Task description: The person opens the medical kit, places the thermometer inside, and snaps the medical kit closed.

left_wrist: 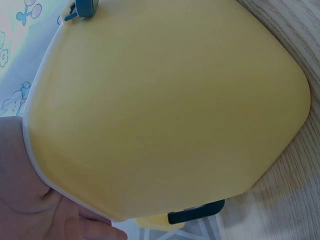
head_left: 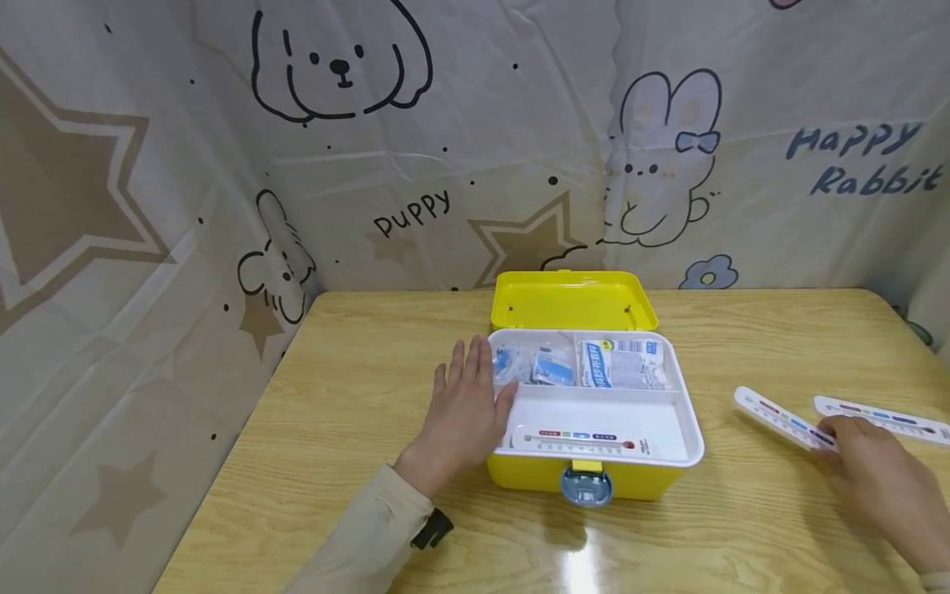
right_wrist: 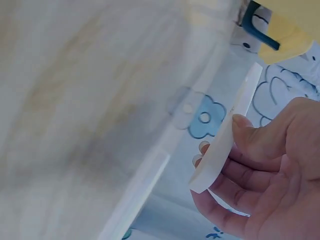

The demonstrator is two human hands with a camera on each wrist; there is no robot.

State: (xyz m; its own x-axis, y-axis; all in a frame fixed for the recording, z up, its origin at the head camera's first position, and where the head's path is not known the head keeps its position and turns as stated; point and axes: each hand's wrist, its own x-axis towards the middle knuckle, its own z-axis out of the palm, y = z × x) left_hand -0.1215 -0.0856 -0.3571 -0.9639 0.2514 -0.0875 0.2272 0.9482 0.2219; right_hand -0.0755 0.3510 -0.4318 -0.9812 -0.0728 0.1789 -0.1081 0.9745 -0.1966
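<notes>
A yellow box stands with its lid raised and a white tray in its top. My left hand rests with straight fingers along the tray's left rim; the left wrist view shows it against the box's side. To the right of the box, my right hand pinches a flat white thermometer between thumb and fingers, above the table. Behind that hand lies a second thermometer. A third thermometer is in the tray's front compartment.
The tray's back compartments hold blue-and-white packets and a gauze-like packet. A grey latch hangs at the box's front. The wooden table meets a printed curtain at the back and left.
</notes>
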